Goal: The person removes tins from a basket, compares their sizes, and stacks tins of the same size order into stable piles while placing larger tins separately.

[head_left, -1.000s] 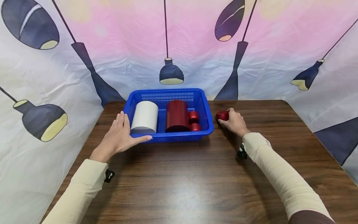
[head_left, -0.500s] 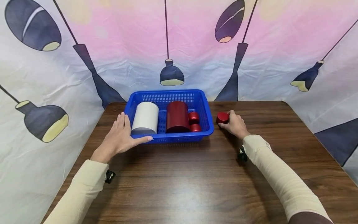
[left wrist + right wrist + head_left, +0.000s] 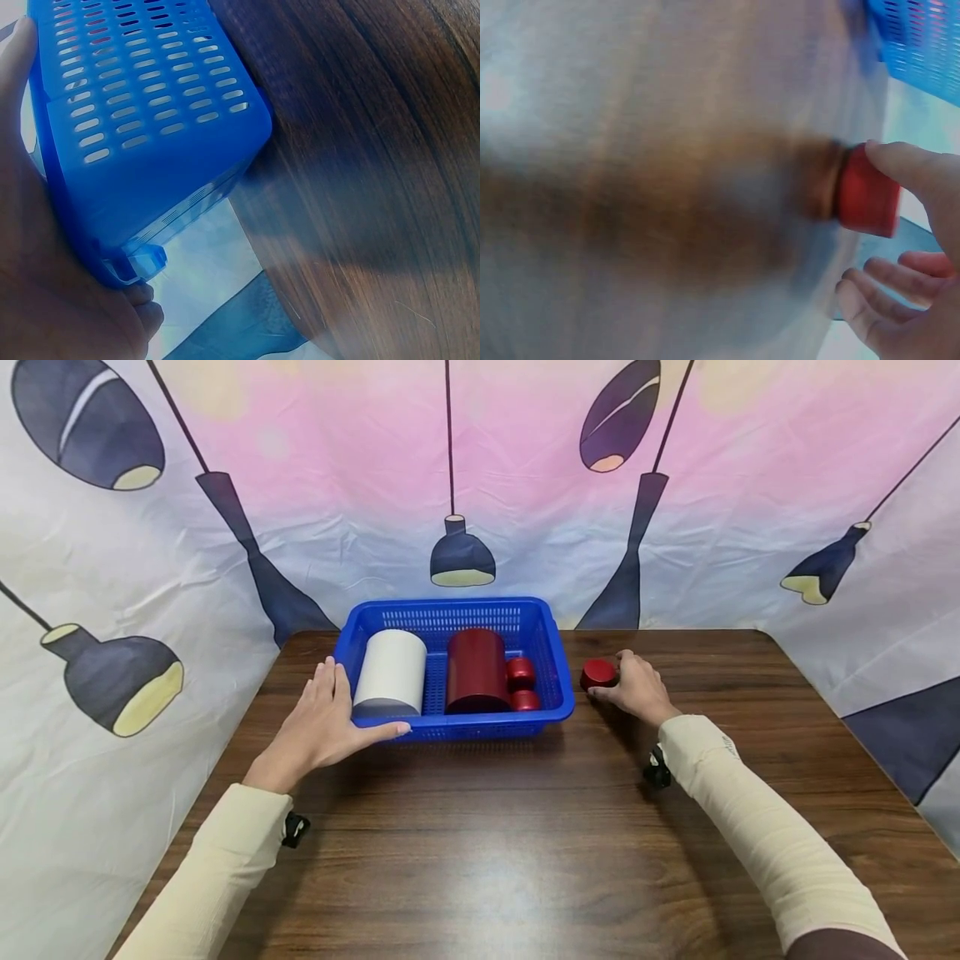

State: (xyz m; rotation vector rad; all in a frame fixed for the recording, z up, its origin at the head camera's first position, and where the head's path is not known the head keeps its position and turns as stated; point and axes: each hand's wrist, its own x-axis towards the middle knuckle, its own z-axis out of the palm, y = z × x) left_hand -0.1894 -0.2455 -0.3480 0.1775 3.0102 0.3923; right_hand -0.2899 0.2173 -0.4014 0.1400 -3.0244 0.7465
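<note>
Blue plastic, perforated all round its walls: that is the basket (image 3: 452, 610) my left hand (image 3: 321, 727) rests against, palm flat along its near left corner and the thumb laid straight across the front rim, fingers relaxed and gripping nothing. I judge that hold is there to steady the light basket so it does not slide on the smooth wood-grain surface (image 3: 525, 843). The left wrist view shows the slotted wall (image 3: 142, 97) pressed right up to my palm.

Just beyond my left fingertips, inside the basket, lies a white cylinder (image 3: 390, 672) on its side, matte and smooth. Further toward my right sits a dark red cylinder (image 3: 477, 670), glossy, with two small red round caps (image 3: 521, 685) tucked beside it.

My right hand (image 3: 637, 689) is outside the basket, just beside its right wall, with thumb and fingers pinching a small red cap (image 3: 597, 674) that sits low at the surface. In the right wrist view the thumb presses its rim (image 3: 866, 191), the other fingers curled loosely below.
</note>
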